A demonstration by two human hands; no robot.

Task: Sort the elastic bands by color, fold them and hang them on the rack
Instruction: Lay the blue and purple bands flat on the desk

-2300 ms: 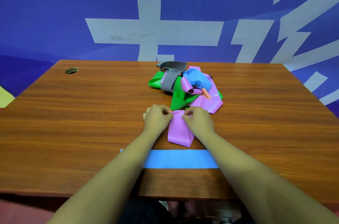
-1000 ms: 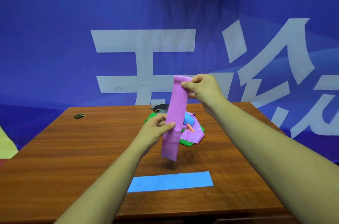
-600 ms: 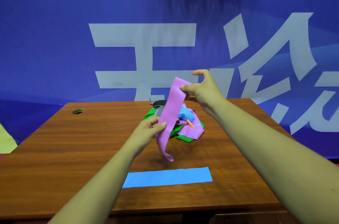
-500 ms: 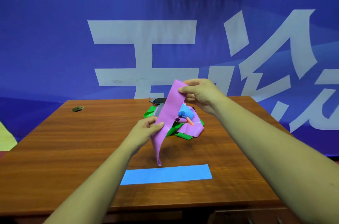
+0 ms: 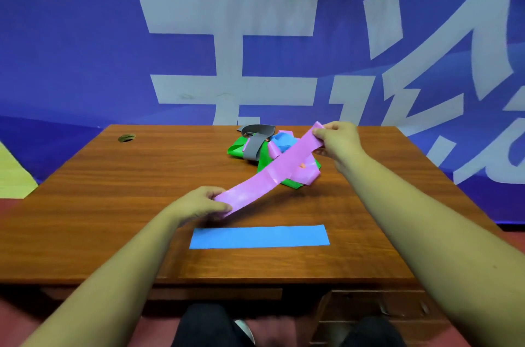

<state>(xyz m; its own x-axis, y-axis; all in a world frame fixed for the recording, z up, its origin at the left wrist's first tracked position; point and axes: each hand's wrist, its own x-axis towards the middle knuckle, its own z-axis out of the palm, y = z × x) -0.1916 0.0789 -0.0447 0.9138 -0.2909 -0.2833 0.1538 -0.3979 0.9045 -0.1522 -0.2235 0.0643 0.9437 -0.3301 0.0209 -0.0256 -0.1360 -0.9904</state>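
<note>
Left hand (image 5: 203, 202) is gripping the purple band's (image 5: 271, 173) near end | right hand (image 5: 338, 142) is pinching its far end | band is hanging stretched above the worktop (image 5: 119, 204) | blue band (image 5: 259, 236) is lying flat near | mixed pile (image 5: 262, 149) is sitting far.

Both bare forearms reach forward from the bottom corners. The left hand (image 5: 199, 203) sits low and near, thumb and fingers pinched closed. The right hand (image 5: 339, 143) is raised farther out, apparently pinching too, fingertips partly hidden.

Pile of bands (image 5: 272, 153) partly hidden behind purple band (image 5: 270, 173)
</note>
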